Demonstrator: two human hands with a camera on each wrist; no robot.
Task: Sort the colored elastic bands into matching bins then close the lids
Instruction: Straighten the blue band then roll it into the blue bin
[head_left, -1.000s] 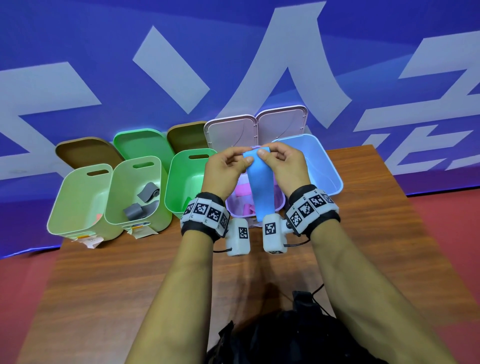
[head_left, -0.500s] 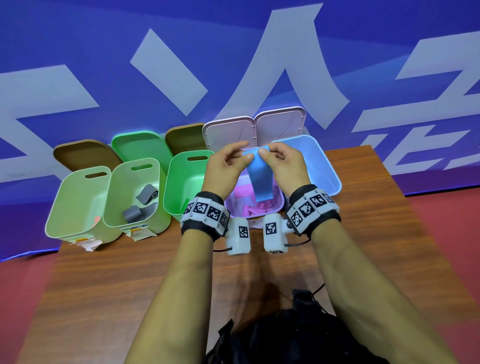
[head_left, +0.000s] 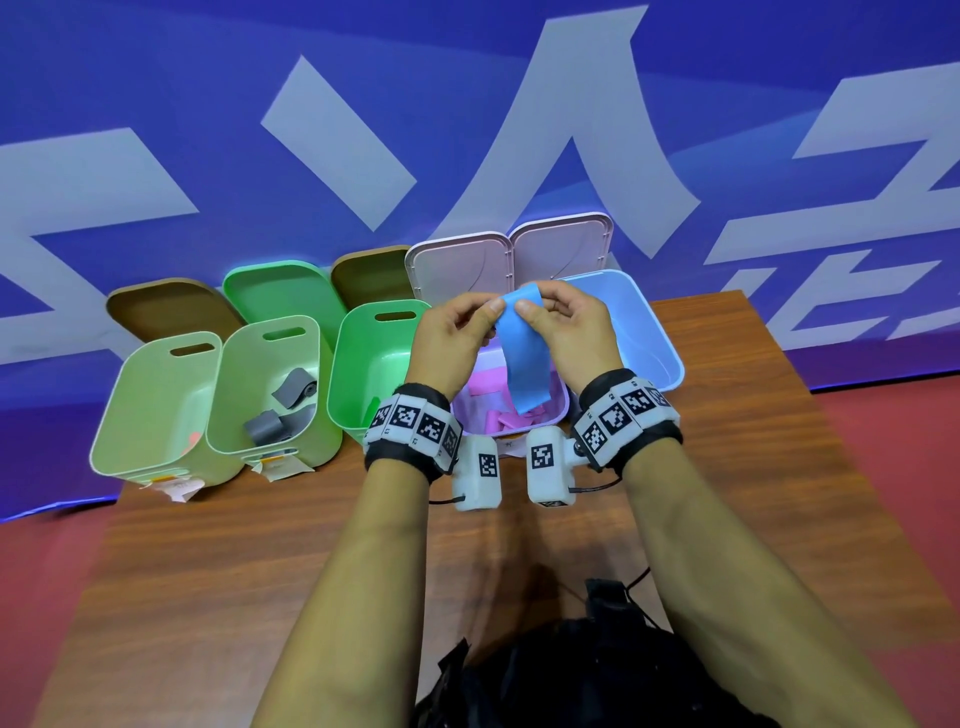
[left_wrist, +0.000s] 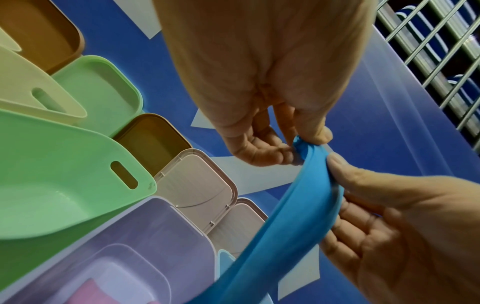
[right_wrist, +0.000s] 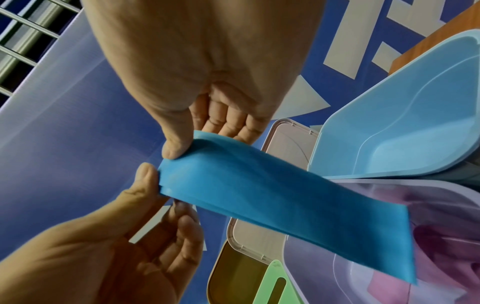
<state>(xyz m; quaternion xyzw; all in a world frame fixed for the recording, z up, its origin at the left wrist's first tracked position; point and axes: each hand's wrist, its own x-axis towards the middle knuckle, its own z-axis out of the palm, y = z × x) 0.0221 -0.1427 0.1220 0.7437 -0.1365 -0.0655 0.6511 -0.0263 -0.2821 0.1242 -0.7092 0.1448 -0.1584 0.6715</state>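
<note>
Pink bands (head_left: 506, 410) lie in your lilac bin (head_left: 560, 410); the blue bin (head_left: 657, 332) beside it shows none. Your left hand (head_left: 449, 340) and right hand (head_left: 574, 332) pinch the blue band (head_left: 524, 353) above them.

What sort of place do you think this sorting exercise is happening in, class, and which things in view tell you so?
Probably a staged demonstration or recording area, not a home. A printed blue banner stands behind a wooden table holding a row of open bins, and both hands pinch a blue band while wearing marker-covered wrist straps.

left hand (head_left: 451, 343), right hand (head_left: 570, 332), both raised, pinching
</note>
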